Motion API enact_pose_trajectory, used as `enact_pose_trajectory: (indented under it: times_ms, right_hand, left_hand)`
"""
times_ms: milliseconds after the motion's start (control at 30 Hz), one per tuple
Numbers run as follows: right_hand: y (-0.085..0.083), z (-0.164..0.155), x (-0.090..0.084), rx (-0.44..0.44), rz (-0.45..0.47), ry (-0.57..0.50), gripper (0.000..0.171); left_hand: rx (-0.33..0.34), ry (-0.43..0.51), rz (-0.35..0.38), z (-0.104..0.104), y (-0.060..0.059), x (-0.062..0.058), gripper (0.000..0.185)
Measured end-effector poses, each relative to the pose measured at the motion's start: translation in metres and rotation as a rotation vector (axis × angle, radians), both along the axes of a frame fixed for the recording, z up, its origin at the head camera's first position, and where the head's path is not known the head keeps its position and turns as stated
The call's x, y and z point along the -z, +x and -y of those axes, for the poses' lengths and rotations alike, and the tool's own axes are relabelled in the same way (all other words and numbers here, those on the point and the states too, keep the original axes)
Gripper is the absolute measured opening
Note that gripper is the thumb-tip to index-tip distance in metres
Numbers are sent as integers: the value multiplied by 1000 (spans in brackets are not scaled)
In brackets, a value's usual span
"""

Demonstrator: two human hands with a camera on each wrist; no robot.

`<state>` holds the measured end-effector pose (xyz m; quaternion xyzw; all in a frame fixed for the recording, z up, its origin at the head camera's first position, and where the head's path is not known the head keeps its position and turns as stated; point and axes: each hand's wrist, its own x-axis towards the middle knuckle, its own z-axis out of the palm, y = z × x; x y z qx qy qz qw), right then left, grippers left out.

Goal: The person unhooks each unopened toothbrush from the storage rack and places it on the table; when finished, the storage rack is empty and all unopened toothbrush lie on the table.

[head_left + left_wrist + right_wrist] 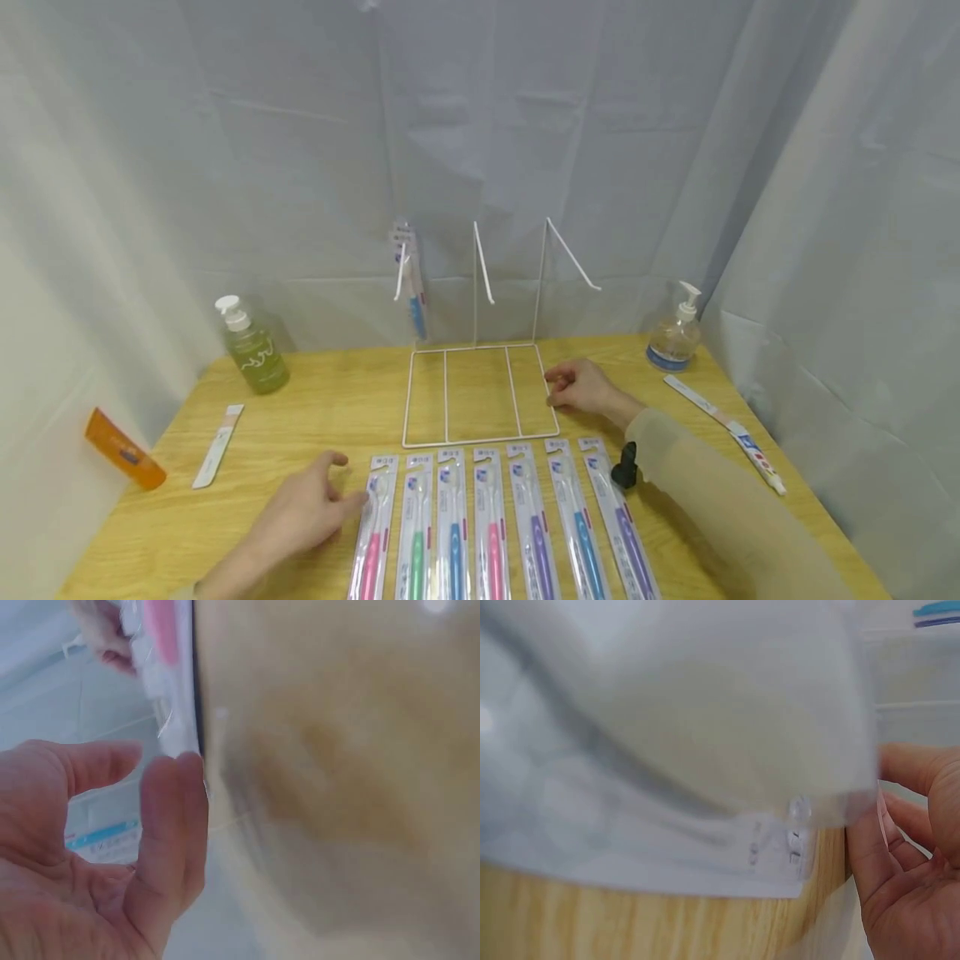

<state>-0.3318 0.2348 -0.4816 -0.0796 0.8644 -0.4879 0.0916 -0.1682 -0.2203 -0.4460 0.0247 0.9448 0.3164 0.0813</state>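
Note:
Several packaged toothbrushes lie in a row along the front of the table, among them one with a pink handle (371, 557) at the left end and one with a purple handle (636, 546) at the right end. My left hand (306, 507) is beside that pink toothbrush, fingers apart and fingertips at its package edge. At the right side of the white wire rack (480, 439) is my right hand (588, 387), its fingers loosely bent by the side wire; whether they touch it is unclear. A packaged blue toothbrush (417, 317) hangs on the rack's left hook.
A green pump bottle (258, 358) and an orange tube (126, 450) are on the left, near a slim white packet (218, 446). To the right are a clear pump bottle (673, 337), another slim packet (697, 396) and a toothpaste tube (757, 458). Grey curtains surround the table.

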Motion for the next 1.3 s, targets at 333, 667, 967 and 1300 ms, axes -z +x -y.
enact_pose_trajectory:
  times_ms: [333,667,967,1300]
  right_hand:
    - [-1,1,1,-6,-4,2,51]
    - [1,2,-2,10,-7,0,50]
    - [2,4,-1,4,-13,15,52]
    - [2,4,-1,10,-13,-1,50]
  left_hand:
    - [42,233,-250,-17,-74,-38,41]
    - [-42,427,-432,-61,-165,-83,76]
    - [-95,485,-399,-75,-197,-93,56]
    - [-83,491,-487,-81,-193,-91,33]
